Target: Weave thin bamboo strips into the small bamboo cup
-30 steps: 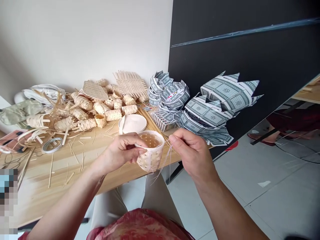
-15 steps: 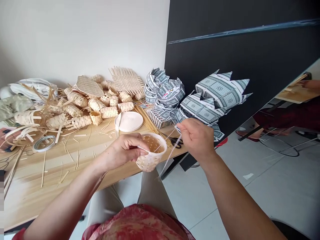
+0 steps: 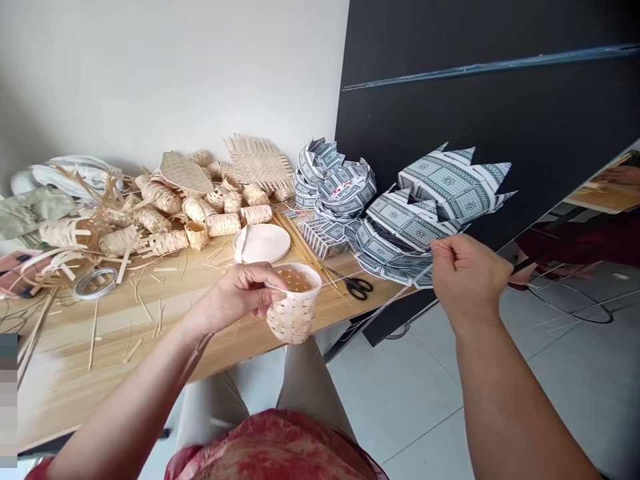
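Observation:
My left hand (image 3: pixel 240 298) grips a small woven bamboo basket (image 3: pixel 294 315), its fingers curled over the rim and into the opening. My right hand (image 3: pixel 467 277) is pinched on a thin pale strand (image 3: pixel 380 265), held out to the right of the basket. The strand seems to run back towards the basket's rim, though it is faint. Nearest my right hand lie folded patterned paper pieces (image 3: pixel 400 250) at the table's far end.
Black scissors (image 3: pixel 357 287) lie on the wooden table (image 3: pixel 100 353) beyond the basket. Also there are a white plate (image 3: pixel 261 243), a tape roll (image 3: pixel 95 283), a heap of woven bamboo items (image 3: pixel 160 213), loose strips and a black board (image 3: pixel 475 87).
My right hand has moved to the right, away from the basket, drawing the strand longer. My left hand still holds the basket, and the view has shifted slightly.

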A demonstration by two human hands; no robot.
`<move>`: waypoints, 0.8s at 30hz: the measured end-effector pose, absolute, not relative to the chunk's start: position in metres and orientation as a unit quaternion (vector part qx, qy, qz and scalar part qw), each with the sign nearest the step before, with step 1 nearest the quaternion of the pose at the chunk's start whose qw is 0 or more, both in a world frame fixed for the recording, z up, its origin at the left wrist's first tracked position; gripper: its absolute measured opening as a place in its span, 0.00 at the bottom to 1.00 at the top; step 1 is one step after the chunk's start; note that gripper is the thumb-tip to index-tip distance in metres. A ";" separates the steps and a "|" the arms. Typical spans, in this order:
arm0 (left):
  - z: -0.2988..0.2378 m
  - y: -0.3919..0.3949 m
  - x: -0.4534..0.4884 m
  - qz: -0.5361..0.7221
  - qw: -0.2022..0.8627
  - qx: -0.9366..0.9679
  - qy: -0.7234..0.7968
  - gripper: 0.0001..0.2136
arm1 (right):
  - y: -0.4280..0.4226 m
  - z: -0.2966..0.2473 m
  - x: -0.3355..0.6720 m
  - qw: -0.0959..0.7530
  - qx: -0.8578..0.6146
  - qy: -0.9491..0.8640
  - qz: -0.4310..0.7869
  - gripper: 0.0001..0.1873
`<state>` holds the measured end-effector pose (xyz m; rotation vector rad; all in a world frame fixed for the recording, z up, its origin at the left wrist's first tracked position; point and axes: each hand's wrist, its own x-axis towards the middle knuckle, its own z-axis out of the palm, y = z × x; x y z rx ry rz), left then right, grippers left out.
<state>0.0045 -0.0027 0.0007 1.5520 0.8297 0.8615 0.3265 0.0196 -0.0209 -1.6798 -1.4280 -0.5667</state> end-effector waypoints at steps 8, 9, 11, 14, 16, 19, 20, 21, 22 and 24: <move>-0.003 -0.002 0.007 0.351 0.573 0.652 0.352 0.07 | 0.022 -0.027 0.350 0.356 -0.747 -0.534 -0.176 0.18; -0.004 -0.001 0.007 0.353 0.575 0.648 0.352 0.08 | 0.020 -0.029 0.351 0.351 -0.751 -0.532 -0.173 0.18; -0.005 0.001 0.007 0.356 0.582 0.640 0.352 0.09 | 0.014 -0.032 0.350 0.342 -0.762 -0.524 -0.170 0.17; -0.008 0.004 0.008 0.358 0.594 0.632 0.347 0.10 | 0.004 -0.031 0.345 0.338 -0.781 -0.501 -0.161 0.16; -0.008 0.004 0.008 0.363 0.589 0.635 0.343 0.10 | 0.000 -0.027 0.341 0.328 -0.802 -0.489 -0.100 0.14; -0.006 0.004 0.007 0.379 0.549 0.667 0.333 0.08 | -0.002 -0.022 0.338 0.304 -0.823 -0.480 0.011 0.09; -0.005 0.004 0.005 0.387 0.528 0.683 0.325 0.08 | -0.003 -0.021 0.339 0.299 -0.827 -0.475 0.025 0.08; -0.004 0.004 0.004 0.394 0.506 0.699 0.316 0.07 | -0.003 -0.020 0.340 0.296 -0.832 -0.469 0.027 0.06; -0.002 0.004 0.003 0.402 0.480 0.716 0.309 0.07 | -0.004 -0.020 0.341 0.296 -0.837 -0.459 0.025 0.05; 0.000 0.002 0.001 0.417 0.420 0.746 0.305 0.07 | -0.009 -0.019 0.338 0.302 -0.846 -0.439 0.019 0.03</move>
